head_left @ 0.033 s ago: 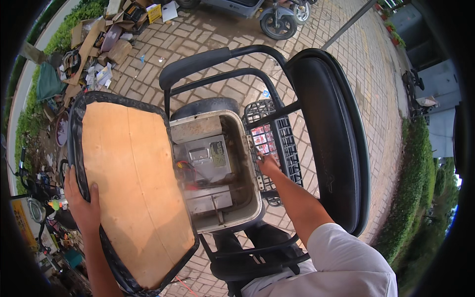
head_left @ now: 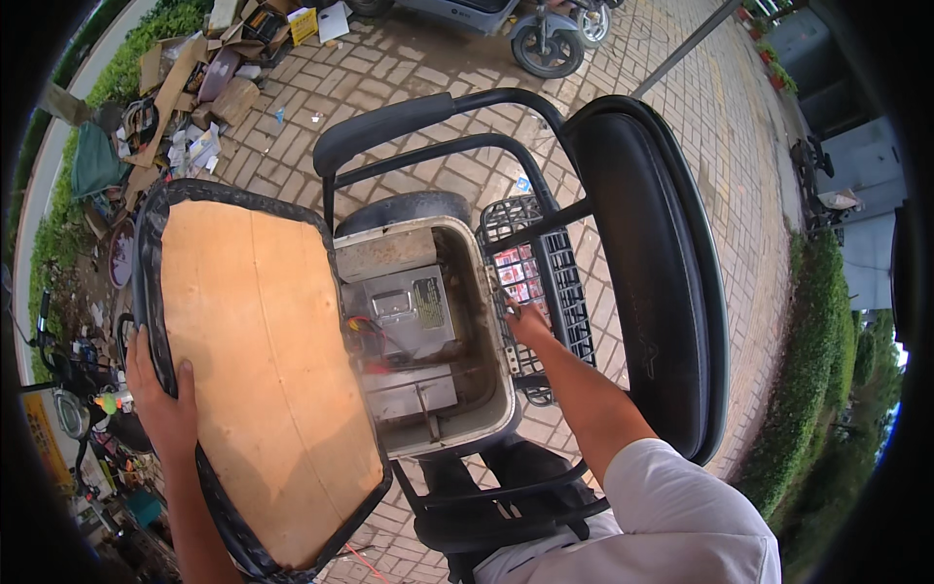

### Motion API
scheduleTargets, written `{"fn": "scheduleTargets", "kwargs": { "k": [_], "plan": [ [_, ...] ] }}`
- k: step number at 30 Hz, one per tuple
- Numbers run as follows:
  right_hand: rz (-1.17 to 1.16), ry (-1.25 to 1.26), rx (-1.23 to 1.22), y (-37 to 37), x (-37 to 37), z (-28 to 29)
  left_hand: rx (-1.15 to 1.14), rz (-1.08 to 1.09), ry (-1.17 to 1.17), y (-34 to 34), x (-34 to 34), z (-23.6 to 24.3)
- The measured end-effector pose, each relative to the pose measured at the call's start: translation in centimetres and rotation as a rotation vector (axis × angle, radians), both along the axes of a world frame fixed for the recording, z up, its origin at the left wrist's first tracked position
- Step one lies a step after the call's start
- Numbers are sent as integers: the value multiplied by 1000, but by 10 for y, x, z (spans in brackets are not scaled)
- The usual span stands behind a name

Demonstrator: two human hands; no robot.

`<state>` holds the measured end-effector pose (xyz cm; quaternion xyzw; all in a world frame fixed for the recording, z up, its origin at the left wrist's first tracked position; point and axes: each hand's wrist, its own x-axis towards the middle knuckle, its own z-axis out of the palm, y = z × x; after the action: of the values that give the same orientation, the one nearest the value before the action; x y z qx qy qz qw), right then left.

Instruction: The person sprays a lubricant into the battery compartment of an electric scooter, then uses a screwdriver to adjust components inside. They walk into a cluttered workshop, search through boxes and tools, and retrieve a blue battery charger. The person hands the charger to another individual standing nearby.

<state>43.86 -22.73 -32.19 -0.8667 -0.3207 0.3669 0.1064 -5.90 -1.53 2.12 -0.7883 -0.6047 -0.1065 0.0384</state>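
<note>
My left hand (head_left: 165,404) pinches the left edge of the upturned seat panel (head_left: 263,389), left of the open box (head_left: 508,401). Farther right, my right hand (head_left: 528,325) has curled fingers; what they pinch, I can't tell. A slipping left grip could drop the panel onto the wires (head_left: 365,329).

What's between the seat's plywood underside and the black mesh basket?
Head view: the open storage compartment, with a grey box inside, lies between the plywood underside and the black mesh basket. The right hand is at the compartment's right rim.
</note>
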Motion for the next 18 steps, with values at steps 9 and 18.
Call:
{"fn": "scheduleTargets", "kwargs": {
  "k": [9, 18],
  "plan": [
    [112, -145, 79, -3, 0, -8, -20, 13, -13, 1, -1, 1],
    [172, -274, -22, 7, -26, 22, -15, 16, -24, 2, -2, -1]
  ]
}}
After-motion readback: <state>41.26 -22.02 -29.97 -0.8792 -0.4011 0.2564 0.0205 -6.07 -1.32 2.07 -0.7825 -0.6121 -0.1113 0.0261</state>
